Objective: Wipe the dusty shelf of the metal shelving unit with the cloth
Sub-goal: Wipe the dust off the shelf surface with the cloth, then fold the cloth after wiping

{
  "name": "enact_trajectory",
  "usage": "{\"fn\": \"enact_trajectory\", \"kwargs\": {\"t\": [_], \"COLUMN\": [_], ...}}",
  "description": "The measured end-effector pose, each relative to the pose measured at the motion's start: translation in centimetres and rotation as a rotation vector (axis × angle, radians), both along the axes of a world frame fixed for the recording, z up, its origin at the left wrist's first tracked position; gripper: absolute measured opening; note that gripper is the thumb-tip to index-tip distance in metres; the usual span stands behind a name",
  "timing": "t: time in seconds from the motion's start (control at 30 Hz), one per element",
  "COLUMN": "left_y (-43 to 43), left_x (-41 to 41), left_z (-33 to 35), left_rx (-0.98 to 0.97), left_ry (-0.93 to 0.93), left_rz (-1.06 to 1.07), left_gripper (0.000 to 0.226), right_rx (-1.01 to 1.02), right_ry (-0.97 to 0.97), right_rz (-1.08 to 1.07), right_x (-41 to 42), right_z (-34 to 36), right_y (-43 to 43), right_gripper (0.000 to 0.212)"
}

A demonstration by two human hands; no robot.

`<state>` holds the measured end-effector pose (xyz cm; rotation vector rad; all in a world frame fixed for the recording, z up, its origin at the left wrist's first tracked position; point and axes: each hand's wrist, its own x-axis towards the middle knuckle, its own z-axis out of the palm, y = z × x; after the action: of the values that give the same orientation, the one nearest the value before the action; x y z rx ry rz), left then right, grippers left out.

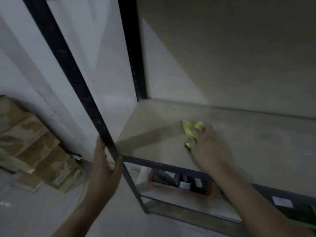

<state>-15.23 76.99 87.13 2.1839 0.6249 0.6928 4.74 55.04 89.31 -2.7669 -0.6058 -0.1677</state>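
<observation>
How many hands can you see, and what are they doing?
2. The left hand grips the black front post by the shelf's corner. The right hand, blurred, presses the yellow cloth on the dusty shelf. No other hands show.

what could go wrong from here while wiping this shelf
1. Dust swept forward off the shelf may drop into the red basket on the level below.
2. The yellow cloth is bunched small under the right hand, so the back corner might get missed.
3. The left hand grips the front post; pulling on it could rock the unit.
</observation>
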Motion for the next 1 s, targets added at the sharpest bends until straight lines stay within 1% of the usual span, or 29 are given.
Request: {"fn": "enact_trajectory", "kwargs": {"t": [0.03, 0.07, 0.1, 0.17, 0.2, 0.23, 0.27, 0.33, 0.4, 0.43, 0.47, 0.5, 0.53, 0.57, 0.63, 0.67, 0.7, 0.73, 0.77, 0.83, 0.87, 0.93, 1.0], "left_y": [-0.8, -1.7, -2.7, -4.3, -4.9, -5.5, -6.1, -7.5, -9.4, -10.5, -11.6, -12.6, -13.5, -14.4, -15.6, -16.1, -16.5, -16.9, -17.3, -18.1, -18.5, -19.7, -21.2], "left_x": [-0.4, -0.8, -0.8, -0.4, 0.0, 0.4, 0.8, 1.0, 0.3, -0.1, -0.6, -1.1, -1.6, -2.3, -3.8, -4.7, -5.7, -6.8, -8.0, -10.2, -11.2, -13.0, -14.6], "left_z": [-1.0, -2.0, -2.8, -3.8, -4.0, -3.8, -3.3, -2.1, -0.3, 0.7, 1.8, 2.6, 3.0, 3.4, 4.2, 4.4, 4.5, 4.5, 4.3, 4.1, 3.9, 3.2, 2.5], "left_rx": [0.150, 0.288, 0.386, 0.482, 0.475, 0.411, 0.313, 0.065, -0.221, -0.435, -0.673, -0.858, -0.971, -1.007, -1.019, -1.033, -1.049, -1.064, -1.078, -1.081, -1.071, -1.039, -1.009], "left_ry": [0.051, 0.091, 0.127, 0.235, 0.281, 0.310, 0.299, 0.238, 0.157, 0.144, 0.132, 0.137, 0.149, 0.172, 0.188, 0.185, 0.187, 0.192, 0.200, 0.230, 0.245, 0.272, 0.315], "left_rz": [0.032, 0.009, -0.075, -0.258, -0.293, -0.296, -0.276, -0.264, -0.303, -0.324, -0.352, -0.387, -0.423, -0.456, -0.467, -0.471, -0.484, -0.504, -0.532, -0.584, -0.593, -0.587, -0.566], "left_gripper": [0.079, 0.082, 0.080, 0.069, 0.068, 0.070, 0.073, 0.077, 0.074, 0.070, 0.060, 0.048, 0.039, 0.034, 0.032, 0.032, 0.032, 0.035, 0.039, 0.047, 0.051, 0.056, 0.054], "right_rx": [0.009, 0.033, 0.075, 0.138, 0.174, 0.238, 0.321, 0.476, 0.557, 0.582, 0.608, 0.645, 0.689, 0.723, 0.761, 0.789, 0.831, 0.879, 0.904, 0.917, 0.927, 0.920, 0.995], "right_ry": [-0.014, -0.018, -0.010, 0.049, 0.092, 0.145, 0.215, 0.336, 0.403, 0.425, 0.454, 0.493, 0.538, 0.570, 0.575, 0.579, 0.614, 0.686, 0.788, 1.002, 1.048, 1.031, 1.021], "right_rz": [0.057, 0.128, 0.204, 0.311, 0.346, 0.371, 0.378, 0.356, 0.313, 0.287, 0.262, 0.242, 0.238, 0.244, 0.238, 0.210, 0.155, 0.092, 0.035, -0.041, -0.059, -0.105, -0.220], "right_x": [-1.6, -2.9, -3.6, -4.0, -4.0, -4.1, -4.4, -5.9, -8.0, -9.2, -10.5, -11.7, -13.0, -14.3, -17.0, -18.4, -19.6, -20.9, -22.3, -25.3, -26.8, -29.3, -31.4], "right_z": [0.1, 0.0, -0.3, -1.1, -1.3, -1.3, -1.2, -0.5, 0.0, 0.2, 0.7, 1.2, 1.8, 2.3, 3.4, 3.7, 4.0, 4.0, 4.0, 4.0, 3.8, 3.0, 1.8], "right_y": [1.3, 2.2, 2.8, 3.2, 2.9, 2.4, 1.7, -0.1, -2.0, -3.0, -4.0, -4.9, -5.8, -6.7, -8.6, -9.6, -10.7, -11.7, -12.5, -14.1, -15.0, -16.8, -18.5], "right_gripper": [0.034, 0.034, 0.034, 0.036, 0.036, 0.035, 0.034, 0.033, 0.032, 0.030, 0.027, 0.026, 0.028, 0.031, 0.030, 0.031, 0.038, 0.045, 0.048, 0.035, 0.031, 0.031, 0.038]}}
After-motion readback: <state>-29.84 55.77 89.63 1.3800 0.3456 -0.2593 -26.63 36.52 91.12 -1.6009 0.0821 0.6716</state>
